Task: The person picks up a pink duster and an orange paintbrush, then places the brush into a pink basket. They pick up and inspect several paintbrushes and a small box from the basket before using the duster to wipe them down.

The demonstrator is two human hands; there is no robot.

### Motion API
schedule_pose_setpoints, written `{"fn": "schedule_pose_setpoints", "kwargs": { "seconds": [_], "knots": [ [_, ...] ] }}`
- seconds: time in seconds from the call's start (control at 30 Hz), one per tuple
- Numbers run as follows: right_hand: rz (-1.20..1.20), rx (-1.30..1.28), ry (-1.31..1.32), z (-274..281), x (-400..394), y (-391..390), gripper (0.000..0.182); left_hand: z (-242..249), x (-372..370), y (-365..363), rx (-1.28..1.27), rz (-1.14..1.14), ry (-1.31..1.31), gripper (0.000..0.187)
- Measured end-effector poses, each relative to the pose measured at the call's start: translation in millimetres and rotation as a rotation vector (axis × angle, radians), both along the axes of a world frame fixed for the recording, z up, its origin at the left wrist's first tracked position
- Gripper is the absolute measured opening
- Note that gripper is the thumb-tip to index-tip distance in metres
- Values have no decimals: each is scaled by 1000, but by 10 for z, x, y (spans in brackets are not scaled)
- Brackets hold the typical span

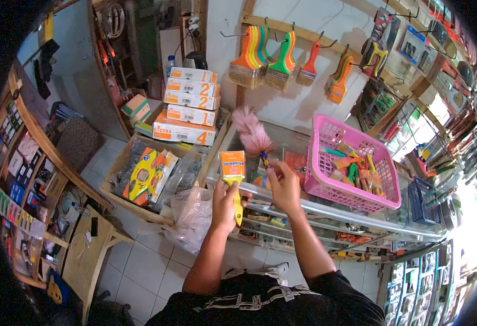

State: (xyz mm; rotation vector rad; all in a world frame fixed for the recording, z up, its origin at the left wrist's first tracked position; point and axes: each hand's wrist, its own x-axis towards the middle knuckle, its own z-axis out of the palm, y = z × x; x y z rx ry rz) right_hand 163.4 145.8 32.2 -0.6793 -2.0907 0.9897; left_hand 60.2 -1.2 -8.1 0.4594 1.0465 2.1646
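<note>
My left hand (225,200) grips the yellow handle of a paintbrush (233,173) whose head sits in an orange and white sleeve, held upright over the edge of a glass display counter (325,213). My right hand (285,187) holds the handle of a pink feather duster (252,133), its fluffy head pointing up and to the left, just right of the brush. A pink plastic basket (325,182) with several packaged brushes rests on the counter to the right of my right hand.
Several colourful paintbrushes (282,60) hang on wall hooks above the counter. Stacked white and orange boxes (190,103) stand at the back left, beside a wooden tray of goods (146,176). A plastic bag (190,217) hangs by the counter. Shelves line both sides.
</note>
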Motion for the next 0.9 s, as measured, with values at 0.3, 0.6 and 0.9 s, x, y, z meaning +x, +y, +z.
{"fn": "schedule_pose_setpoints", "kwargs": {
  "seconds": [0.3, 0.6, 0.9],
  "knots": [
    [-334, 531, -286, -851, -544, 352, 54, -136, -33, -87, -4, -61, 13, 29],
    [-176, 312, -187, -885, -450, 431, 40, -119, 44, -75, 66, -111, -21, 39],
    [135, -267, 207, -489, 690, -326, 23, 51, -49, -254, 78, -81, 165, 33]
  ]
}}
